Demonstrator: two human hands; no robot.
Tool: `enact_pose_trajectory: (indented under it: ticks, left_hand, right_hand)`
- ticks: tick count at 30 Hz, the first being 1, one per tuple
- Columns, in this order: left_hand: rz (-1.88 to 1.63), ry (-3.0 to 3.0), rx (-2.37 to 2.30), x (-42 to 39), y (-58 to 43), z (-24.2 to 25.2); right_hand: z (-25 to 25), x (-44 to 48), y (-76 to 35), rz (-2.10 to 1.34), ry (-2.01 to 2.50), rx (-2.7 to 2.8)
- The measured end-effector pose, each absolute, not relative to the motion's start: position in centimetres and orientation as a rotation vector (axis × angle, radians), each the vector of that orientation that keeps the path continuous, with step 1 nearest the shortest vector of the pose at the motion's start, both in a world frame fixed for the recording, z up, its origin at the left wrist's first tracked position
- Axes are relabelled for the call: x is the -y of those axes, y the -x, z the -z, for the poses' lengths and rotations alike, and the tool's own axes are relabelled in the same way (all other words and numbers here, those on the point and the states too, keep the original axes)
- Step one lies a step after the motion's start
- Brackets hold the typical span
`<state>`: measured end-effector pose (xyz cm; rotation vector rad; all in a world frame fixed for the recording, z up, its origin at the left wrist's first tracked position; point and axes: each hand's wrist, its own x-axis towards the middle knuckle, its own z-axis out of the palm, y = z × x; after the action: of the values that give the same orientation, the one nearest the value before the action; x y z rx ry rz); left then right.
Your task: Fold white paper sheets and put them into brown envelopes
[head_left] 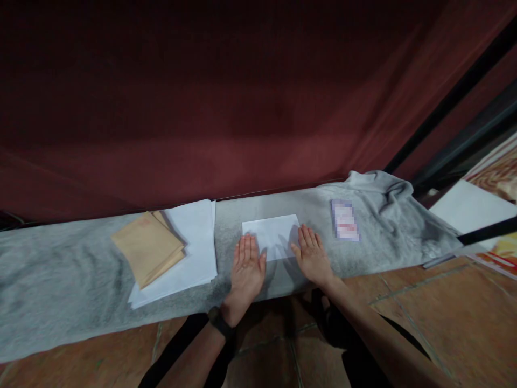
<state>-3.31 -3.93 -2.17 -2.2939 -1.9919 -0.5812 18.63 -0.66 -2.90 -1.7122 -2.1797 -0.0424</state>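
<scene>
A white sheet of paper, seemingly folded, lies flat on the grey cloth in front of me. My left hand rests palm down over its left side, fingers stretched out and thumb apart. Over the right edge lies my right hand, also flat with spread fingers. Neither hand grips anything. To the left, brown paper envelopes are piled on a stack of larger white sheets. A small purple and pink packet, blurred by pixelation, sits right of my right hand.
The cloth covers a long, narrow bench and bunches into folds at the right. Behind it rises a dark red fabric wall. Dark metal bars and a printed board stand at the right. Brown floor tiles lie below.
</scene>
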Motion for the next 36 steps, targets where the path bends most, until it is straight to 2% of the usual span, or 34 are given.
enact_pose_trajectory:
  ticks: [5,8,12,28,36]
  left_hand:
    - [0.489,2.562,1.951,0.2,-0.1,1.6]
    - [0.332,2.601,1.995,-1.1,-0.7,1.7]
    - [0.232,2.574,2.0,-1.8,-0.2,1.6]
    - [0.341,2.216,2.175,-1.2,3.5,2.6]
    - [0.477,2.164,2.288,-0.3,5.1,0.4]
  right_hand:
    - [1.5,-1.7,-14.6,-0.291,1.558,2.265]
    - [1.8,-2.6,-13.1,-0.336,1.556,2.291]
    - [2.6,-3.2,-12.8,-0.267,1.585,2.289]
    - [4.2,-3.9,-17.1,0.064,1.733,2.198]
    - [3.7,-2.9,-18.4,0.098,1.798,2.167]
